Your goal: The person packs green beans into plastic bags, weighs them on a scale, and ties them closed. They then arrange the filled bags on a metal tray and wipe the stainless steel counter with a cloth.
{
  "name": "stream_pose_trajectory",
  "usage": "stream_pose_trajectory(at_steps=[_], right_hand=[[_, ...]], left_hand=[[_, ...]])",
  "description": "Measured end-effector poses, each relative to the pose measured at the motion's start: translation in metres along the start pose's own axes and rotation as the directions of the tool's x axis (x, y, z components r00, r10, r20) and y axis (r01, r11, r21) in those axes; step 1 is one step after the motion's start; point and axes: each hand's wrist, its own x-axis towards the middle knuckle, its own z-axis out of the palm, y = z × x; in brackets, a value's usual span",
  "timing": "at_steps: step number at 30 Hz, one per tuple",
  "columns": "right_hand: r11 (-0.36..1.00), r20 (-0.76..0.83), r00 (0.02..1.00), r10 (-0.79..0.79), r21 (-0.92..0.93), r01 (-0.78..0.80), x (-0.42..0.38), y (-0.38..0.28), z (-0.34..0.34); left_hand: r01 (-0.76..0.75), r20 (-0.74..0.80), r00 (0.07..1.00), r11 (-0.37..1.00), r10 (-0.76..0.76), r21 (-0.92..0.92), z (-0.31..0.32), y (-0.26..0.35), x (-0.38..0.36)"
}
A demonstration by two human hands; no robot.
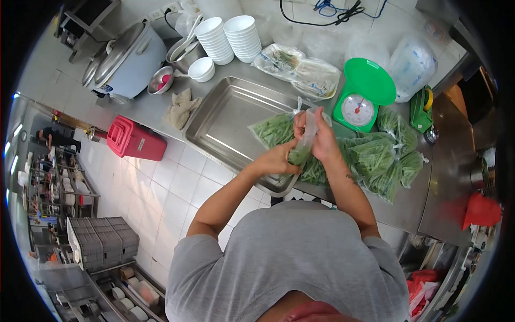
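My left hand point(280, 159) is wrapped round the lower, filled part of a clear plastic bag of green vegetables point(301, 152). My right hand point(323, 138) grips the same bag higher up, at its gathered, twisted neck. The greens look like cut green beans, though the plastic blurs them. Just behind my hands, a tied bag of greens point(268, 130) lies on the right end of a metal tray point(208, 115). To the right of my right forearm, several more filled bags point(375, 158) are piled on the steel counter.
A green dial scale point(357, 110) stands behind the bags. Stacked white bowls point(214, 38), a plastic-wrapped package point(298, 70) and a large lidded pot point(131, 61) line the back. A red bin point(137, 138) and a grey crate point(102, 242) are on the left. Farther off is another person point(56, 138).
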Motion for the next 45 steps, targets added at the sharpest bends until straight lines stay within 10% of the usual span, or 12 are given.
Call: stream_pose_trajectory(at_steps=[4, 7, 11, 16, 19, 24, 32, 38, 41, 43, 44, 45], right_hand=[[0.988, -0.116, 0.987, -0.110, -0.123, 0.096, -0.007, -0.004, -0.004], [0.962, 0.082, 0.997, 0.006, -0.274, 0.017, -0.023, -0.005, 0.017], [0.854, -0.048, 0.953, 0.298, -0.434, -0.288, -0.023, 0.029, 0.027], [0.835, 0.001, 0.944, 0.329, -0.467, -0.290, -0.017, 0.023, 0.026], [0.849, 0.037, 0.948, 0.317, -0.457, -0.266, -0.016, 0.021, 0.032], [0.851, -0.038, 0.987, 0.158, -0.502, -0.156, -0.009, 0.016, 0.040], [0.840, -0.126, 0.989, -0.075, -0.543, -0.005, -0.008, 0.024, 0.032], [0.519, -0.154, 0.988, 0.012, -0.844, -0.138, -0.006, 0.001, 0.030], [0.125, 0.134, 0.833, -0.537, -0.964, 0.235, -0.018, -0.005, 0.045], [0.555, -0.295, 0.955, 0.014, -0.793, -0.253, -0.035, -0.022, 0.027], [0.612, -0.404, 0.848, 0.344, -0.589, -0.529, -0.042, -0.028, 0.020], [0.771, -0.293, 0.828, 0.478, -0.311, -0.556, -0.045, -0.029, 0.026]], left_hand=[[0.010, -0.065, 0.998, 0.990, -0.019, -0.142, -0.014, 0.006, -0.004], [-0.180, -0.282, 0.954, 0.947, 0.102, -0.265, -0.021, 0.023, -0.005], [-0.181, -0.424, 0.902, 0.962, 0.080, -0.203, -0.013, 0.032, -0.001], [-0.228, -0.440, 0.884, 0.967, 0.159, -0.110, -0.031, 0.046, 0.002], [-0.050, -0.428, 0.900, 0.958, -0.079, -0.284, -0.048, 0.059, 0.004], [-0.379, -0.359, 0.774, 0.836, 0.521, 0.396, -0.029, 0.072, 0.007], [-0.187, -0.396, 0.842, 0.887, 0.367, 0.423, -0.031, 0.071, 0.013], [-0.145, -0.538, 0.790, 0.942, 0.294, 0.301, -0.028, 0.066, 0.028], [-0.156, -0.510, 0.804, 0.936, 0.306, 0.317, -0.033, 0.071, 0.024], [-0.081, -0.474, 0.849, 0.943, 0.235, 0.322, -0.034, 0.088, 0.018], [-0.023, -0.457, 0.870, 0.942, 0.183, 0.334, -0.030, 0.101, 0.014], [0.032, -0.435, 0.891, 0.937, 0.132, 0.349, -0.023, 0.108, 0.010]])
